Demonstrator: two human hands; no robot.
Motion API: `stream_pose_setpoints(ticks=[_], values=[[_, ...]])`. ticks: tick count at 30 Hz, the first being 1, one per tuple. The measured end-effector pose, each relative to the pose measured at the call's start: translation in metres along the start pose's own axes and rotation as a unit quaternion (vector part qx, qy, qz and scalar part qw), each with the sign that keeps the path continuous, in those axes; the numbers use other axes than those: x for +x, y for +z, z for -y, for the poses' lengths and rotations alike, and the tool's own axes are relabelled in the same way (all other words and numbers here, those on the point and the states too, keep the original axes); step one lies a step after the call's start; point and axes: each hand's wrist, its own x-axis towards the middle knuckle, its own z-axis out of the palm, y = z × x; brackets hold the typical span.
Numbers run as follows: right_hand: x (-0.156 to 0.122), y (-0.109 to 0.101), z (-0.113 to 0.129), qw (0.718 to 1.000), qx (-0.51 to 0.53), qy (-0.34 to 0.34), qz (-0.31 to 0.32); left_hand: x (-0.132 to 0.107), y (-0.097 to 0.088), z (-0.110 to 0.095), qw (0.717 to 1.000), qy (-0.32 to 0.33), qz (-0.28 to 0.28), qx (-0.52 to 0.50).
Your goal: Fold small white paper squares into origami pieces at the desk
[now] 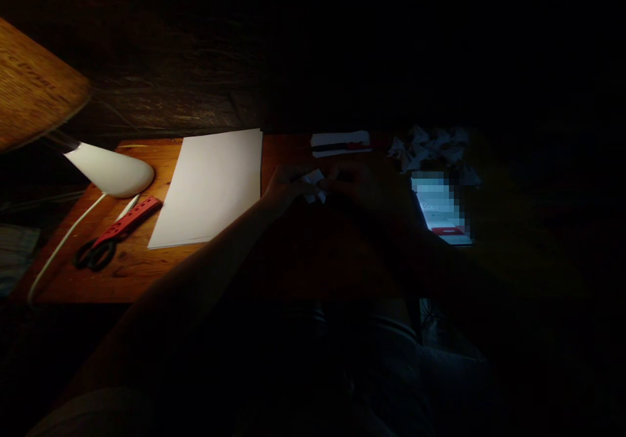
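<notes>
In dim lamp light, my left hand (283, 186) and my right hand (364, 186) meet over the middle of a small wooden table (137, 271). Between them they pinch a small piece of white folded paper (313, 184), fingers closed on it from both sides. A stack of blank white paper sheets (210, 186) lies just left of my left hand. A lit phone (443, 209) lies by my right wrist.
A white lamp (110, 169) with its cord stands at the table's left, scissors (95, 251) and a red ruler (130, 218) beside it. Crumpled paper (430, 147) and a paper strip with a red pen (342, 143) lie at the back. Surroundings are dark.
</notes>
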Motion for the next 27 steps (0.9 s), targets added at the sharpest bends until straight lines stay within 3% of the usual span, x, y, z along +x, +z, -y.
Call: stream_pose_setpoints(ticks=[10, 22, 27], values=[[-0.0007, 0.0002, 0.0072, 1.000, 0.003, 0.017, -0.011, 0.0005, -0.0011, 0.0013, 1.000, 0.006, 0.005, -0.004], [0.0015, -0.0035, 0.0024, 0.997, 0.060, 0.028, 0.041, 0.0012, -0.0049, 0.0023, 0.999, 0.026, 0.034, 0.024], [-0.0001, -0.0013, 0.0049, 0.997, 0.064, 0.027, 0.019, 0.0008, -0.0047, 0.0028, 0.999, 0.023, 0.026, 0.028]])
